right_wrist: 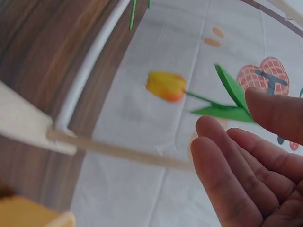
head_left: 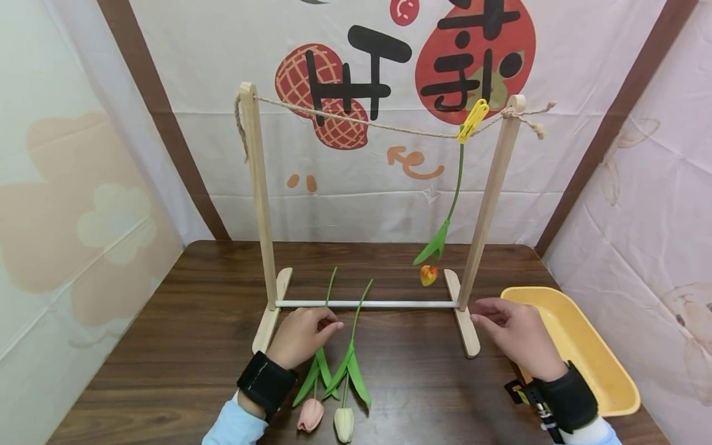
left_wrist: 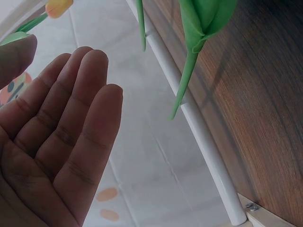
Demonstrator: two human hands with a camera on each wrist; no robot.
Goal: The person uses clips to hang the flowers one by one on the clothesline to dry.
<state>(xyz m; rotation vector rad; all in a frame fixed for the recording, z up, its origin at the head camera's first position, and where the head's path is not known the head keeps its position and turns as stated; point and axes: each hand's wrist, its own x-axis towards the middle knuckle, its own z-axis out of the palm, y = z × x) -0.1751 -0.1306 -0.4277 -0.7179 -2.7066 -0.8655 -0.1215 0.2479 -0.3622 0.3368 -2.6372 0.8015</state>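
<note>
My left hand [head_left: 305,334] hovers over the stems of two tulips lying on the table, its fingers relaxed and holding nothing. Beneath and beside it are a pink tulip [head_left: 310,415] and a white tulip [head_left: 344,424], blooms toward me, stems reaching over the white crossbar [head_left: 389,304]. My right hand [head_left: 514,334], also holding nothing, is loosely bent beside the right post [head_left: 489,210] and over the tray's near side. An orange-yellow tulip [head_left: 428,275] hangs bloom down from the rope [head_left: 356,119], its stem end held by a yellow clothespin [head_left: 473,122].
A yellow tray [head_left: 597,364] stands on the right of the brown table [head_left: 167,346]. The wooden rack's left post [head_left: 260,204] rises behind my left hand. Behind the table hangs a printed cloth [head_left: 356,204].
</note>
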